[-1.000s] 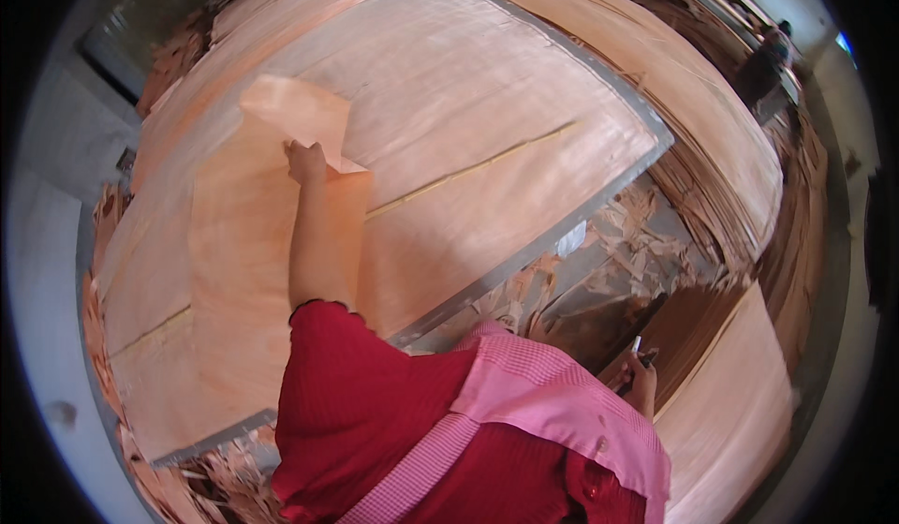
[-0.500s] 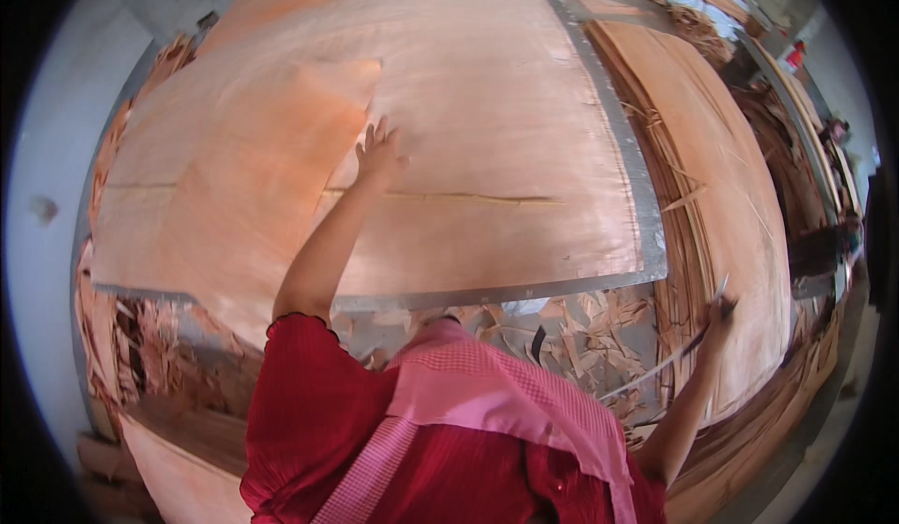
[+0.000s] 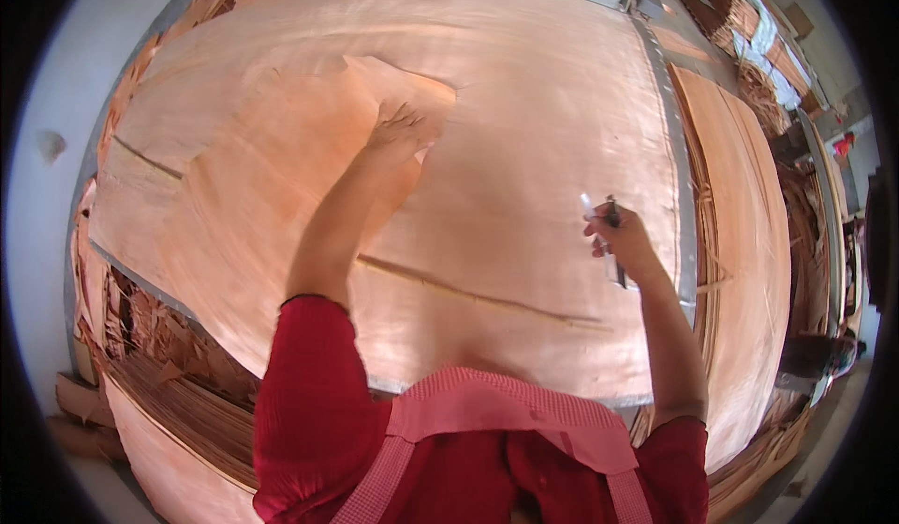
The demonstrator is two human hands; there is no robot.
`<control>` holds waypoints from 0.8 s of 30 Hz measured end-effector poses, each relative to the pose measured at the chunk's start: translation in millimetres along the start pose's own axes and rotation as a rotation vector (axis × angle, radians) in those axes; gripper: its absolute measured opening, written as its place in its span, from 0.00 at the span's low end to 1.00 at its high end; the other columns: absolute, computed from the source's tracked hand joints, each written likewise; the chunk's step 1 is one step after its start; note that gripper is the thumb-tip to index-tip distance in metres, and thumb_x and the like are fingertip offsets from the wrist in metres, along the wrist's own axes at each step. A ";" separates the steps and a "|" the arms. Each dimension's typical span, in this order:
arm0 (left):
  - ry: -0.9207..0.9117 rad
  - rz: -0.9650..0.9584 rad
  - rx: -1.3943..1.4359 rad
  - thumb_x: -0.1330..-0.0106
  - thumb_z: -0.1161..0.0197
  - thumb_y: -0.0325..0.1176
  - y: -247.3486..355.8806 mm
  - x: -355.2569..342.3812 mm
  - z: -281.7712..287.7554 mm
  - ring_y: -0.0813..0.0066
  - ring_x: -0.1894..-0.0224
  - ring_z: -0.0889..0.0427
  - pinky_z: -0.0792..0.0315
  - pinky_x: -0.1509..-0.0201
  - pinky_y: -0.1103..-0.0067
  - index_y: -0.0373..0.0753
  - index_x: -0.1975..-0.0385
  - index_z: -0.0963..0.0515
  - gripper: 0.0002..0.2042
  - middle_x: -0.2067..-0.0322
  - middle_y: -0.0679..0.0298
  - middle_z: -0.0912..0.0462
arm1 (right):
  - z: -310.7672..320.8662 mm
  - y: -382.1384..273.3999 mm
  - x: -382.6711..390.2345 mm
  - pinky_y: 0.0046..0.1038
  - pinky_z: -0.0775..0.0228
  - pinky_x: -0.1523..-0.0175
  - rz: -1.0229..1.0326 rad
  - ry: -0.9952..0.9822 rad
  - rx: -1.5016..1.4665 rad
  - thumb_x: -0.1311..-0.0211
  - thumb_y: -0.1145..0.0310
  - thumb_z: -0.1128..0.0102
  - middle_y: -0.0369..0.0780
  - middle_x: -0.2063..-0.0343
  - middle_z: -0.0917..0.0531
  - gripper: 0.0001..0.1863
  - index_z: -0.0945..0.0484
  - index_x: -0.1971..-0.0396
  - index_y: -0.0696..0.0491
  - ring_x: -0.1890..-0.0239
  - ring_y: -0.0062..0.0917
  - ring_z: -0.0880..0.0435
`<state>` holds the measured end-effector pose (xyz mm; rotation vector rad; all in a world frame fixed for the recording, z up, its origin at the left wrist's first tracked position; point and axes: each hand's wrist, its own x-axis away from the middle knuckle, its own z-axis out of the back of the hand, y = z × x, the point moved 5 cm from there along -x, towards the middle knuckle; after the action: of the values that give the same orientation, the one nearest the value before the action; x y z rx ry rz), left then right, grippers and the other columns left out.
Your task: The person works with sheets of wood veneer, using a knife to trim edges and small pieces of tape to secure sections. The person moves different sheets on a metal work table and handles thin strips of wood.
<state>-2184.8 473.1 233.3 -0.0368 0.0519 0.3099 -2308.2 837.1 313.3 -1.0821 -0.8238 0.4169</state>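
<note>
we see the left hand (image 3: 403, 131) on the loose thin wood sheet (image 3: 281, 140), near its right end, where half a second ago it lay with fingers spread on bare wood just beside that sheet's right edge. its fingers are blurred now, bent over the surface; we cannot tell whether they pinch the sheet or only press on it. the sheet itself lies on the large sheet (image 3: 543, 149), left of the middle, and its far right edge, a pointed corner before, now rises in a wavy curl past the fingertips. its near end reaches the table's near edge at lower left.

the right hand (image 3: 623, 238) has changed most: earlier it was out over the stack of sheets (image 3: 749, 196) on the right, and now we find it above the right part of the large sheet, well apart from the left hand. its fingers are closed around a slim dark tool (image 3: 613, 213), with a pale thin piece (image 3: 587, 204) standing out beside it; blur keeps us from saying whether the two are one.

the thin yellowish strip (image 3: 478, 295), nearly level in our view before, now slants down to the right, its middle covered by the loose sheet as it was then. the whole view has turned too.
</note>
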 end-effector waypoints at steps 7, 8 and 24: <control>-0.482 0.296 0.161 0.39 0.52 0.41 -33.5 -29.4 54.0 0.67 0.41 0.39 0.45 0.40 0.72 0.45 0.49 0.32 0.18 0.45 0.60 0.34 | -80.1 -4.5 -134.3 0.19 0.34 0.82 -0.120 -0.096 0.095 0.44 0.68 0.46 0.37 0.85 0.27 0.09 0.28 0.70 0.59 0.88 0.14 0.32; -0.531 0.382 0.196 0.39 0.52 0.41 -37.1 -35.3 47.5 0.67 0.42 0.39 0.44 0.40 0.74 0.45 0.50 0.31 0.18 0.45 0.59 0.34 | -91.7 -5.2 -158.1 0.19 0.34 0.82 -0.120 -0.093 0.080 0.44 0.68 0.46 0.36 0.86 0.27 0.09 0.28 0.70 0.59 0.88 0.14 0.32; 0.461 0.061 0.542 0.51 0.39 0.32 -44.8 -99.6 -56.5 0.67 0.47 0.33 0.44 0.43 0.67 0.42 0.58 0.26 0.17 0.54 0.62 0.27 | -191.5 -14.1 -320.9 0.25 0.35 0.82 -0.315 -0.081 -0.429 0.47 0.71 0.44 0.37 0.85 0.29 0.07 0.28 0.78 0.58 0.87 0.18 0.34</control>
<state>-2268.4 397.7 183.8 0.4328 0.5933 0.3347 -2369.1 501.1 160.8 -1.3068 -1.1690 0.0146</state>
